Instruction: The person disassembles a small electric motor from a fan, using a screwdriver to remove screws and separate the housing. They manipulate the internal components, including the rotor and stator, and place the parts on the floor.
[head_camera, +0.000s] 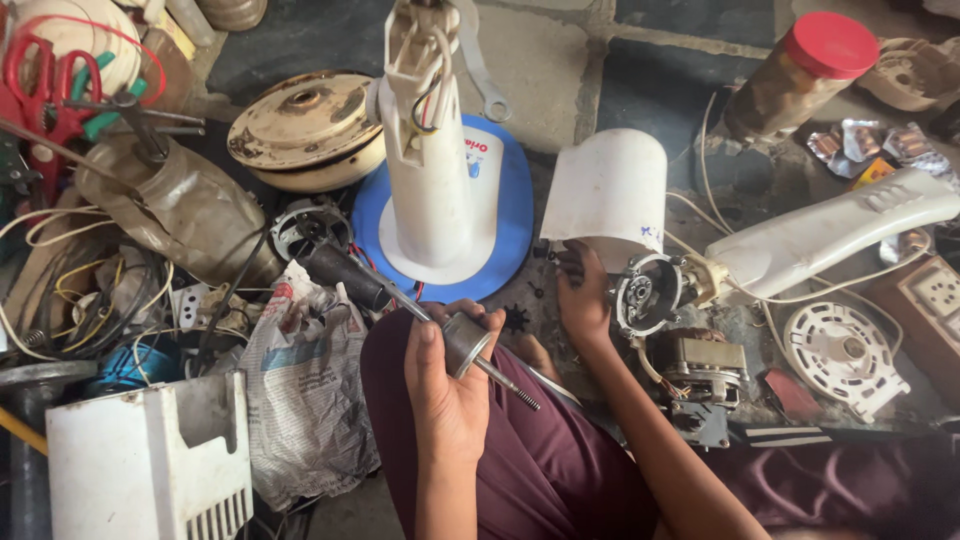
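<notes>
Gripping a motor rotor (468, 345) in left hand (450, 385), right hand (582, 300) on floor (560, 90)

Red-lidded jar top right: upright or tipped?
Tipped. The jar leans on the floor, its red lid pointing up-right rather than straight up.

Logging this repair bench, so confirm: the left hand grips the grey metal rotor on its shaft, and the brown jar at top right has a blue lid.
Wrong on the lid: the head view shows the brown jar with a red lid. The left hand does grip the grey metal rotor on its shaft.
</notes>
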